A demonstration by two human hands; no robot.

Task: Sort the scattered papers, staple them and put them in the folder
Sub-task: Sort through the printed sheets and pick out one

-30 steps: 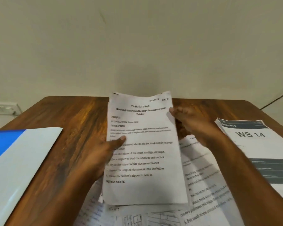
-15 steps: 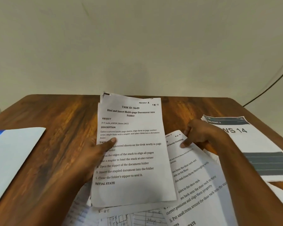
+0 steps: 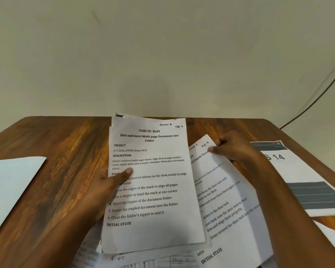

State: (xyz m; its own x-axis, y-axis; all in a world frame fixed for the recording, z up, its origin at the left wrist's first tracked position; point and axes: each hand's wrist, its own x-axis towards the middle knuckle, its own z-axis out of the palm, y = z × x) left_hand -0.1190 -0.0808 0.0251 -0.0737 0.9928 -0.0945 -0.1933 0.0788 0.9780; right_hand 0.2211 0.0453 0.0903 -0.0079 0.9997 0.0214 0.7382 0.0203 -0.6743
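The counter (image 3: pixel 70 151) carries the whole spread, and the change on it is this: a second ago the right hand (image 3: pixel 238 149) steadied the far right edge of the held sheets; it has since let go and dropped to the slanted sheet (image 3: pixel 220 190) lying just to the right, where its fingers (image 3: pixel 214 148) now pinch the top corner. I judge sorting is under way, with stapling and filing not yet begun (no stapler shows). Counted: one white folder with a blue edge (image 3: pixel 12 186) at the left, well apart from the papers; one booklet marked "14" (image 3: pixel 302 171) at the right; one held stack (image 3: pixel 153 180) of at least two sheets, gripped at its left edge by the left hand (image 3: pixel 108 184), thumb on top; one slanted sheet; and several loose sheets (image 3: pixel 153 260) beneath, too overlapped to number.
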